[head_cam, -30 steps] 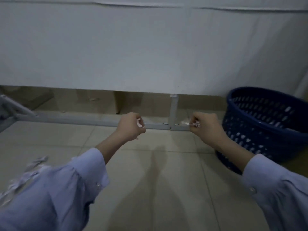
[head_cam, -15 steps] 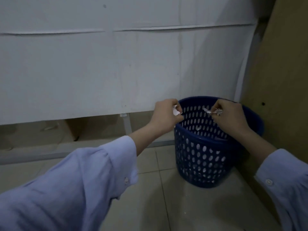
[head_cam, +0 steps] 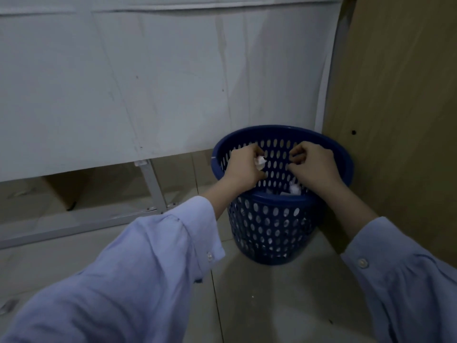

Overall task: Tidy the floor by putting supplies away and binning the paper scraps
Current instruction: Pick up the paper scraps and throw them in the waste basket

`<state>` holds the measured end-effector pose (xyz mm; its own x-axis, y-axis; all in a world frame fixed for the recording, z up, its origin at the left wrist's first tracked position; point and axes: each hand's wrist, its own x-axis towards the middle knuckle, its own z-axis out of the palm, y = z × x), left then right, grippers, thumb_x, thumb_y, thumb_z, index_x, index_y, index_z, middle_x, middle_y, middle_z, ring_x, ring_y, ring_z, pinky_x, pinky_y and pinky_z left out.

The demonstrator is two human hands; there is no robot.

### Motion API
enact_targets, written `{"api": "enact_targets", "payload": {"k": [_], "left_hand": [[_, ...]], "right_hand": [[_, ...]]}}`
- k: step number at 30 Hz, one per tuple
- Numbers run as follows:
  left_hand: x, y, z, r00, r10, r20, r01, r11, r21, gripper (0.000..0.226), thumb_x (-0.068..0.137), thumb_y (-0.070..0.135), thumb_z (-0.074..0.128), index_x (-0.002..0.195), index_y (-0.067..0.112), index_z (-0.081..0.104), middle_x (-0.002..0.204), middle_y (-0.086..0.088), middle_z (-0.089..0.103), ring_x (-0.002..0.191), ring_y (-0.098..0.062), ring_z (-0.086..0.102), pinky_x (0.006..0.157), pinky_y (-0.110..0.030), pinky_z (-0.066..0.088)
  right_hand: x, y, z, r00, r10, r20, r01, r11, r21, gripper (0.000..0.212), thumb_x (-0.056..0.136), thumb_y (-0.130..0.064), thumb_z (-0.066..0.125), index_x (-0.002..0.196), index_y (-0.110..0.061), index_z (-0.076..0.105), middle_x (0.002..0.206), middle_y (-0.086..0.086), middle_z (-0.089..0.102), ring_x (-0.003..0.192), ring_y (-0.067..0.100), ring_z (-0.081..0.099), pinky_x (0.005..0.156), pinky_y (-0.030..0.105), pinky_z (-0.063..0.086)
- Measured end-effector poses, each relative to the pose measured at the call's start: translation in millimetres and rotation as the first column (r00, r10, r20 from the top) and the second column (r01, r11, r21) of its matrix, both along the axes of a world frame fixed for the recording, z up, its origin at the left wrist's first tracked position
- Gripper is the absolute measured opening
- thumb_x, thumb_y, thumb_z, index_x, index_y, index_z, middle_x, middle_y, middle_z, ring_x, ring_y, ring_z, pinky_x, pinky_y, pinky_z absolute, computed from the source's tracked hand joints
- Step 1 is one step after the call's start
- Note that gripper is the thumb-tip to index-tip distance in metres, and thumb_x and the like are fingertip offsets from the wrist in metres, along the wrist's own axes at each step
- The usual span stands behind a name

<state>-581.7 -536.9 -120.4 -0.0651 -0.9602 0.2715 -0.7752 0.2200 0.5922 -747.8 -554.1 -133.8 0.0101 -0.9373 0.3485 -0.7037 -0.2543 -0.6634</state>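
Two bare hands hang over the mouth of the round dark-blue perforated plastic waste basket (head_cam: 269,219), and that placement makes sense: anything let go here should fall inside and not back onto the tiles. The left hand (head_cam: 243,168) is curled shut around a small crumpled white paper scrap (head_cam: 260,162), which peeps out between thumb and fingers, above the basket's near-left rim. The right hand (head_cam: 312,167) is loosely curled above the right half of the opening; whether it holds anything I cannot tell, since no paper shows in it. More white crumpled scraps (head_cam: 294,188) already lie inside the basket, seen just over its near rim and through the holes in its wall.

Both forearms wear pale blue buttoned shirt sleeves (head_cam: 153,263). The basket stands on a pale tiled floor (head_cam: 272,305), tucked into the corner where a hanging white cloth sheet (head_cam: 123,82) meets a tan wooden board (head_cam: 395,120). Below the sheet's hem, at the floor's far left, a grey metal frame leg (head_cam: 152,186) joins a low rail.
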Motion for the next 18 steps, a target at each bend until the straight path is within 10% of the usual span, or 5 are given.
{"api": "enact_targets", "payload": {"k": [9,18], "left_hand": [[5,11,5,0.997,-0.080,0.019,0.079,0.995,0.061,0.074,0.064,0.018,0.085,0.129,0.009,0.051,0.129,-0.009,0.057,0.118,-0.021,0.053,0.094,-0.026,0.043],[48,45,44,0.993,-0.053,0.104,0.061,0.995,-0.075,0.042,0.073,0.009,0.076,0.113,0.008,0.063,0.117,-0.006,0.064,0.093,-0.012,0.054,0.078,-0.017,0.042]], "right_hand": [[4,11,3,1.000,0.009,0.025,-0.006,0.993,-0.120,0.009,0.086,-0.012,0.060,0.093,-0.016,0.061,0.080,-0.005,0.062,0.069,0.001,0.054,0.056,0.011,0.037],[25,32,20,0.996,0.066,0.053,-0.053,0.974,-0.221,0.009,0.088,-0.008,0.056,0.093,-0.015,0.060,0.077,-0.005,0.060,0.068,0.004,0.055,0.060,0.016,0.042]]}}
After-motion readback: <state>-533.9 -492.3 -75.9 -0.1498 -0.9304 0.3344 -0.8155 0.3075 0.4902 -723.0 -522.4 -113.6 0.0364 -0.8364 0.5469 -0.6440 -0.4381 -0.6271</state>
